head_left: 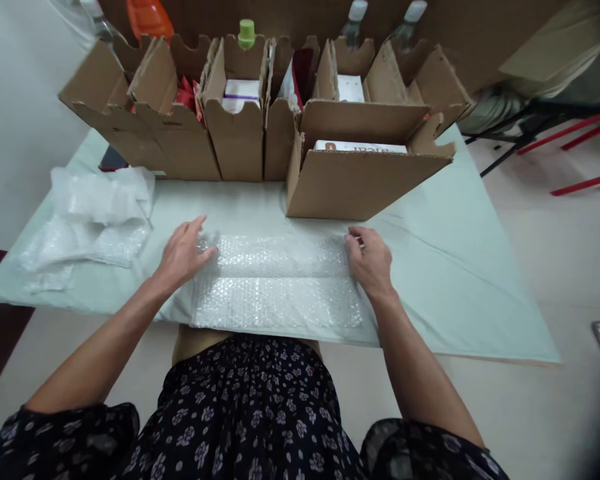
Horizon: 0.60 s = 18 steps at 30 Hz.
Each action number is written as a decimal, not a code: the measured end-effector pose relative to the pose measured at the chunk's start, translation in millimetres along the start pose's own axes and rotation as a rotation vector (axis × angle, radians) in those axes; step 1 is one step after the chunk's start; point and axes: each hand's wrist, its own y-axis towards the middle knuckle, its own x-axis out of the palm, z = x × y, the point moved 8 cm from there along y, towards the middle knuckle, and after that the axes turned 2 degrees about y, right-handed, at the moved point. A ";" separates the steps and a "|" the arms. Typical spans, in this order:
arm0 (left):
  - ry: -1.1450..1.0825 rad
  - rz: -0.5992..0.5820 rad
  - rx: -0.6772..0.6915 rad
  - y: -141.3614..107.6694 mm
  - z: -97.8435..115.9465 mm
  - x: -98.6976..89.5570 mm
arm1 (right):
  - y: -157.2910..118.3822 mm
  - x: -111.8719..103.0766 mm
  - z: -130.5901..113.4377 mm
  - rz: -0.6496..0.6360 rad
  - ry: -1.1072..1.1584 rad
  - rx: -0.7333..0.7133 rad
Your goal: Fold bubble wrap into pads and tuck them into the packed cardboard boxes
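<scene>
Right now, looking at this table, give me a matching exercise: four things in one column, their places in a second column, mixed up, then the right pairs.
Things:
1. bubble wrap sheet
2. crumpled plastic heap
3. green cap
4. white box with brown lettering

Places:
A. behind the row of cardboard boxes
B. flat between the left hand and right hand
C. inside the nearest cardboard box
D. at the table's left end

Pairs: 1-B, 2-D, 3-A, 4-C
</scene>
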 end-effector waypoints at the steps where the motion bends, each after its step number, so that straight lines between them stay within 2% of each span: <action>1: 0.054 0.114 0.052 -6.7 7.7 -7.9 | -5.7 -9.0 -5.7 0.035 -0.027 -0.042; 3: 0.113 0.269 0.195 -26.6 32.5 -14.2 | -21.1 -21.0 -28.1 0.082 -0.072 -0.149; 5: 0.116 0.273 0.382 -48.7 65.2 -1.6 | -39.4 -12.8 -62.7 0.037 -0.085 -0.267; 6: 0.112 0.230 0.477 -58.8 81.4 10.8 | -48.9 0.4 -82.6 -0.026 -0.085 -0.329; 8: 0.125 0.106 0.615 -73.9 104.5 40.9 | -67.6 40.5 -118.8 -0.220 -0.091 -0.435; 10: 0.174 -0.017 0.663 -79.4 109.4 68.9 | -82.6 82.9 -136.4 -0.436 -0.131 -0.470; 12: 0.234 -0.106 0.639 -77.2 96.8 85.8 | -89.1 107.4 -130.2 -0.560 -0.191 -0.447; 13: 0.256 -0.131 0.607 -74.7 86.1 88.8 | -88.1 109.9 -119.2 -0.569 -0.223 -0.419; 15: 0.275 -0.140 0.520 -69.5 61.3 85.8 | -79.1 97.1 -86.0 -0.492 -0.282 -0.340; 18: 0.246 -0.106 0.403 -66.1 29.8 70.7 | -63.8 54.4 -27.7 -0.295 -0.357 -0.199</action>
